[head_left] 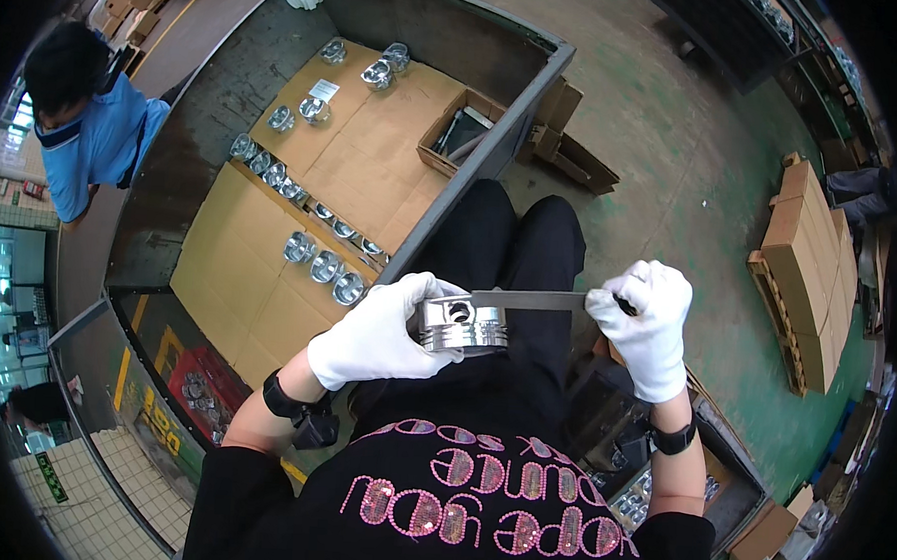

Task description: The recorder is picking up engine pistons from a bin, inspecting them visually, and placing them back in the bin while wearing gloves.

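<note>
My left hand [391,333], in a white glove, is wrapped round a shiny metal piston [461,329] above my lap. The piston's ringed grooves and a round pin hole show on its side. My right hand [647,324], also gloved in white, is closed on the dark handle of a flat grey file [533,301]. The blade stretches left from my fist, and its tip reaches the piston's upper edge near the pin hole. Whether the tip presses on the metal I cannot tell.
A large metal bin [435,19] holds cardboard sheets [240,241], several pistons [325,267] and a small open box [457,130]. A person in blue [99,140] stands beyond its left side. Stacked cartons [804,266] rest on a pallet at right. More pistons [634,500] sit at lower right.
</note>
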A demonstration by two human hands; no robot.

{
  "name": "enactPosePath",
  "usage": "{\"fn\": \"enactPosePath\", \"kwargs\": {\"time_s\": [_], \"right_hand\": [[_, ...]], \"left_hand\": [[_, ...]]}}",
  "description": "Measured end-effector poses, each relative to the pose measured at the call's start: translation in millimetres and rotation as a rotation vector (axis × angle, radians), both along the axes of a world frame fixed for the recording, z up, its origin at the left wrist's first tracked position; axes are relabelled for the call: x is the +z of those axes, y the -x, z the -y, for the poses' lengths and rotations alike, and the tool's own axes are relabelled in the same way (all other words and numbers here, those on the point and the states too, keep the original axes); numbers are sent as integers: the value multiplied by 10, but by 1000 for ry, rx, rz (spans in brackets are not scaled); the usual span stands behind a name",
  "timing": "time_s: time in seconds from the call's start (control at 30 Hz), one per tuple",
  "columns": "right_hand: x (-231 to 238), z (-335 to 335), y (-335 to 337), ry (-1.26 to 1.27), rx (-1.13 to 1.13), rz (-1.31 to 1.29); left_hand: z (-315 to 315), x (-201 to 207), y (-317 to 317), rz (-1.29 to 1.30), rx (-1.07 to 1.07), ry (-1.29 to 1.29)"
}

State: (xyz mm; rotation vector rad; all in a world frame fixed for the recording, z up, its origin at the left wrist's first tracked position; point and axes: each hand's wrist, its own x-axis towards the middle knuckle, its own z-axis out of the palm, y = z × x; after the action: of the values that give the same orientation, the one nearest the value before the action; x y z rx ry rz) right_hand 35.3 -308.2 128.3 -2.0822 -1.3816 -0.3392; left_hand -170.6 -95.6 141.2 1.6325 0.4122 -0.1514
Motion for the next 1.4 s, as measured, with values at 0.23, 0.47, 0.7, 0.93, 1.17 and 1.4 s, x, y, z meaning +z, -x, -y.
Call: {"fn": "enactPosePath", "kwargs": {"time_s": [0.23,0.47,0.7,0.93,1.17,1.4], "right_hand": [[9,-29,-14,10,65,-53],[17,-162,37,-9,69,-123],[9,-134,13,21,70,-88],[11,-94,-32,41,57,9],[60,-160,-18,5,80,8],[13,-208,-19,-28,96,-21]], "left_hand": [[-19,55,1,12,-13,-53],[13,103,-12,-95,-23,-55],[-13,35,6,-55,-8,-63],[-19,35,35,-28,45,-41],[-35,89,44,-23,33,-105],[-35,183,51,-52,70,-149]]}}
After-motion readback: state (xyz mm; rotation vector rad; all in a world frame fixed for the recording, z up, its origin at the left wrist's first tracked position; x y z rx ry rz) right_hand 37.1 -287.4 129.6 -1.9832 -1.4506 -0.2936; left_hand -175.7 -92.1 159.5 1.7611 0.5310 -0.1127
